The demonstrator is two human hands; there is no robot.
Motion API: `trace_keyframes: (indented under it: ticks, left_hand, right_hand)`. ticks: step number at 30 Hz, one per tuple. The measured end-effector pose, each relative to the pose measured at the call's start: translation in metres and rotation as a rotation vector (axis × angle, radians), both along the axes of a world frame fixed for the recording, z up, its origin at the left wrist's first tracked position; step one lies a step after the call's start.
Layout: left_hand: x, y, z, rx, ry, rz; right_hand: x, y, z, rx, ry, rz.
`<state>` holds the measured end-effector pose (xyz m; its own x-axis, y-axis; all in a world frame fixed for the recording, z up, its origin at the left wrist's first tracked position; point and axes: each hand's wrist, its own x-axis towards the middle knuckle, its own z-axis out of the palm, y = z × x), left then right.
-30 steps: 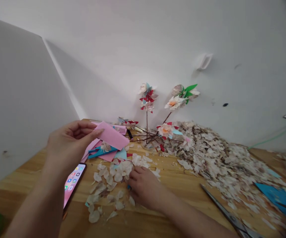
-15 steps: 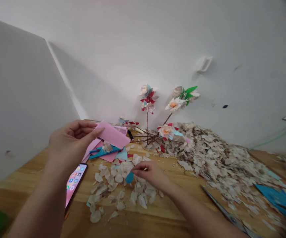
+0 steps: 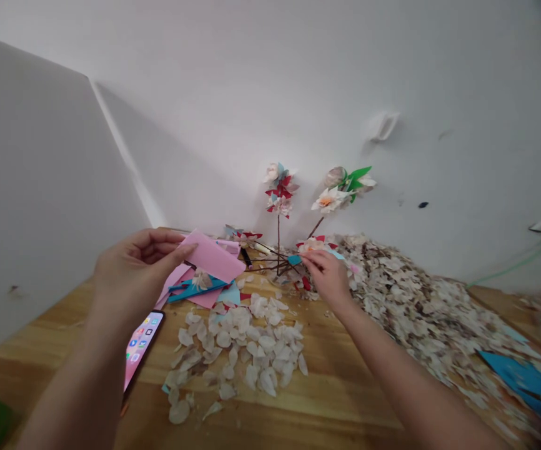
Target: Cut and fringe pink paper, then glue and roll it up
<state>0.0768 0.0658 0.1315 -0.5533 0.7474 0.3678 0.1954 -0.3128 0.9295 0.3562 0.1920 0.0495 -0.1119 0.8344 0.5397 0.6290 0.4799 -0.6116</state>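
Observation:
Between the thumb and fingers of my left hand (image 3: 137,269) is a folded-looking piece of pink paper (image 3: 214,256), raised above the left part of the table. My right hand (image 3: 324,272) pinches a small blue paper petal (image 3: 293,260) in front of the flower stems (image 3: 278,244). Just behind that hand is a pale flower with an orange centre (image 3: 312,245), partly covered by my fingers. Loose whitish petals (image 3: 247,344) lie spread on the wooden table between my arms.
Pink and blue paper strips (image 3: 200,287) lie beyond a lit phone (image 3: 143,347) at left. A large heap of dry petals (image 3: 406,294) covers the right side, with blue paper (image 3: 523,378) nearby. Upright flowers (image 3: 333,197) stand before the white wall (image 3: 233,112).
My right hand has lifted the blue paper petal from the loose petals and carried it up and right towards the flower stems. My left hand stays almost still with the pink paper.

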Motion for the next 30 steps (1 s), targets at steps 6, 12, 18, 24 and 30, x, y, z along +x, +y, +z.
trace_keyframes:
  ticks: [6,12,18,24,30]
  left_hand:
    - [-0.001,-0.001,0.001,-0.010,-0.012,0.008]
    - [-0.001,-0.001,0.000,-0.008,-0.012,-0.002]
    - [0.000,-0.001,0.000,-0.010,-0.002,-0.004]
    - [-0.001,-0.001,0.002,-0.002,-0.012,0.005]
    - [0.000,-0.002,0.002,-0.011,-0.009,0.013]
  right_hand:
    - [0.002,0.012,-0.020,-0.036,-0.283,0.105]
    - [-0.008,-0.001,-0.014,-0.038,-0.343,0.087]
    - [-0.059,-0.049,-0.016,-0.087,-0.534,0.450]
    - [-0.077,-0.084,-0.029,-0.145,-0.727,0.725]
    - [-0.072,-0.104,-0.015,-0.149,-0.779,0.744]
